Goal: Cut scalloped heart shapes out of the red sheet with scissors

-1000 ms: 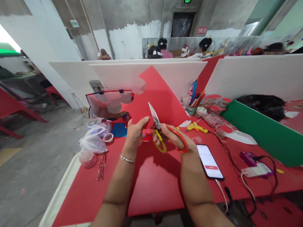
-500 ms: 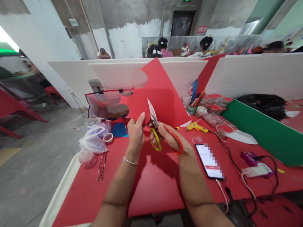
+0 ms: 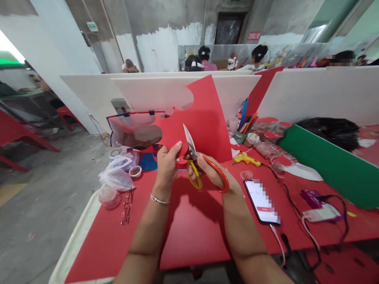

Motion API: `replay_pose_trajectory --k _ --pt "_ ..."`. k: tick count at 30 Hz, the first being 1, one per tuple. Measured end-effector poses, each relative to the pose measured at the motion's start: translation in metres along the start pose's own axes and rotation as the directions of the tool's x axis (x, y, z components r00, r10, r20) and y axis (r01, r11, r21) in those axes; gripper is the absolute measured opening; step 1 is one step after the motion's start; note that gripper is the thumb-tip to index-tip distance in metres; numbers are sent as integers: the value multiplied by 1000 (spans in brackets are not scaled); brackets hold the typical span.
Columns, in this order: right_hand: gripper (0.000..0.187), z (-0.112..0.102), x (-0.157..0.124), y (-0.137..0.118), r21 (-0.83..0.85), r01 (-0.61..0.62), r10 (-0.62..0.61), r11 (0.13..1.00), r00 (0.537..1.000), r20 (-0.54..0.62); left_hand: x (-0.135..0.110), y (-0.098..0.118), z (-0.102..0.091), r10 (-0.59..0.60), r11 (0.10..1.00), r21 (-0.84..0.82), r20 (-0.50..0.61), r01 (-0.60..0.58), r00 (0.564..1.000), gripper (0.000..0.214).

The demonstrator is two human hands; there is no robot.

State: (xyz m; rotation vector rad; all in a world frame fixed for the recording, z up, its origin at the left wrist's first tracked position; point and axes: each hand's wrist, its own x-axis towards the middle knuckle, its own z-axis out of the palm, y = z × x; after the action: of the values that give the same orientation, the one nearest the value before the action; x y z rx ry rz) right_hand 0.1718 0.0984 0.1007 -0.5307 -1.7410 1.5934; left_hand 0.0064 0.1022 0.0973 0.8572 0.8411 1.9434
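Note:
My left hand [image 3: 167, 162] pinches the lower left part of a sheet of red paper [image 3: 204, 114], thumb on top. Rounded bites are cut out of the sheet's left side. In my right hand [image 3: 211, 169] is a pair of scissors [image 3: 191, 148] with one orange and one yellow handle loop. Their blades point up and to the left, against the paper close to my left thumb. One blade shows in front of the sheet; the other is hidden behind it. The sheet stands tilted up above the red tabletop [image 3: 195, 228].
Left lie a plastic bag [image 3: 117, 173], clear discs [image 3: 109, 198], eyeglasses [image 3: 127, 207] and a small cup [image 3: 135, 171]. Right are a yellow glue gun [image 3: 246, 158], a phone [image 3: 262, 202] on a cable, stacked clear lids [image 3: 274, 152] and a green board [image 3: 328, 165]. White partitions [image 3: 89, 90] stand behind.
The red sheet has turned clockwise, its top corner shifting right and its lower right corner swinging left. My left hand has moved slightly left; the scissors have stayed nearly in place.

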Motion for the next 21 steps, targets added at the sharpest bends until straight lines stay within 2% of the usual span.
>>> replay_pose_trajectory --k 11,21 --pt "45 7 -2 -7 -20 21 -21 1000 1000 1 -6 11 0 21 998 60 52 -24 998 28" --pt "47 7 -2 -5 -27 25 -25 999 1000 10 -7 13 0 14 999 31 -2 -14 1000 28"
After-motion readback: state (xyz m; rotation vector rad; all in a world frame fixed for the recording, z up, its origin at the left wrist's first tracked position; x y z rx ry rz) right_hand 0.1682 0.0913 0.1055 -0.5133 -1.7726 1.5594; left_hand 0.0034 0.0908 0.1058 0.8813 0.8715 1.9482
